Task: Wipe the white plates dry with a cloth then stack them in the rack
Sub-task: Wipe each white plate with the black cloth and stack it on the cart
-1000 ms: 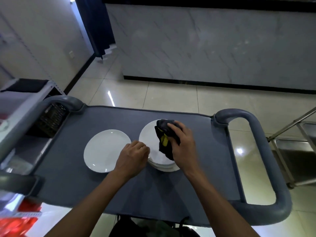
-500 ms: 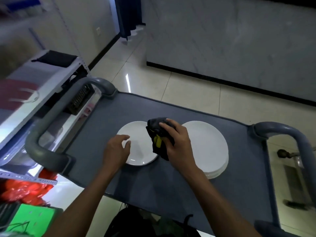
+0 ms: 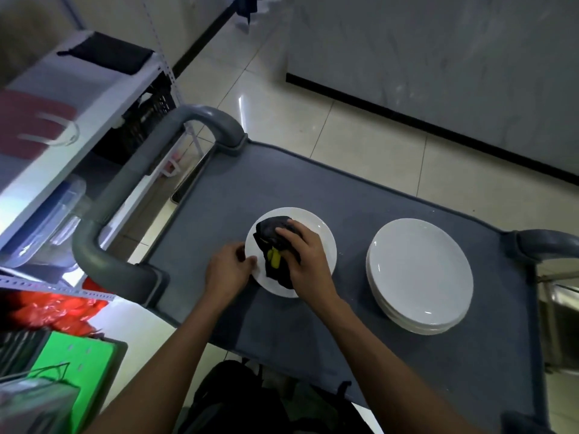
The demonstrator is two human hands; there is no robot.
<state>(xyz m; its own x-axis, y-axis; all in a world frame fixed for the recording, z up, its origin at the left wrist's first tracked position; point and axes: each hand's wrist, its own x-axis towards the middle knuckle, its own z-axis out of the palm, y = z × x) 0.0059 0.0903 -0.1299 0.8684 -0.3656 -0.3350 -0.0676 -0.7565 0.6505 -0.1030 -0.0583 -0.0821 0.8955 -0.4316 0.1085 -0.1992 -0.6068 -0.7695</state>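
Presently the right hand (image 3: 305, 261) is curling its fingers (image 3: 286, 234) over a dark cloth (image 3: 275, 245) with a yellow patch, bunching it and pressing it down onto the face of a single white plate (image 3: 322, 242) just left of the frame's centre. The left hand (image 3: 228, 270) is sitting at that plate's left rim, its fingers bent and its fingertips (image 3: 250, 261) touching the edge, apparently bracing it; whether the thumb is reaching under the rim cannot be told. The plate is lying flat on the grey cart top (image 3: 344, 195), with its lower right part hidden by the right hand.

Judged from its glossy surface, the plate is looking rigid, smooth and breakable, and if damp it is likely slippery. It should be taken by the rim, thumb above and fingers beneath, not by the flat face. The cloth is soft and limp and is conforming to the dish, so it is giving little grip of its own.

Further right, a stack of white plates (image 3: 419, 270) is standing on the same cart, well apart from the hands; as a stack it is likely heavy and best lifted one plate at a time. At the left of the frame a white shelf unit (image 3: 94, 89) is standing beside the cart handle (image 3: 131, 170). No plate rack is identifiable with certainty.
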